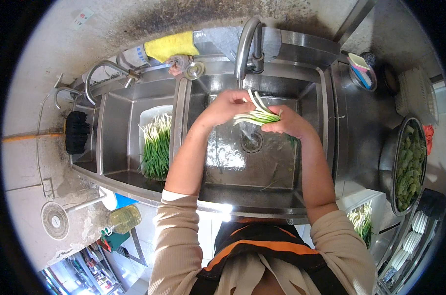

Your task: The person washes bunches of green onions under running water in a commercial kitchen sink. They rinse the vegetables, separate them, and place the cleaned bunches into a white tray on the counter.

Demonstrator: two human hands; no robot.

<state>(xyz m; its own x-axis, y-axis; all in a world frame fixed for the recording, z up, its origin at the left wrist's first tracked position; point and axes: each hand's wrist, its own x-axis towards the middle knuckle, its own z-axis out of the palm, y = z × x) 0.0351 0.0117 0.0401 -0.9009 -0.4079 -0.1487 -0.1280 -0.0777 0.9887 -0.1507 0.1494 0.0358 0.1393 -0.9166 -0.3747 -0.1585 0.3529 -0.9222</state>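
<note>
Over the large stainless steel sink basin [223, 180], my right hand [287, 123] grips a bunch of spring onions [261, 115] by the green part. Their white ends point left and up. My left hand [226, 107] has its fingertips closed on some white ends, partly hidden behind the stalks. The gooseneck tap [242, 51] stands just above my hands, and water runs down toward the drain [251, 142]. A few green scraps lie on the wet basin floor. In the left basin, a white container [146, 115] holds many more spring onions [156, 147], roots toward the back.
A second tap [108, 65] arches over the left basins. A yellow cloth [173, 46] and a metal strainer [195, 70] lie along the back ledge. On the right counter stand a bowl of brushes [363, 75] and a large metal bowl of leafy greens [409, 166]. Below it, a white bin [377, 206] contains spring onions.
</note>
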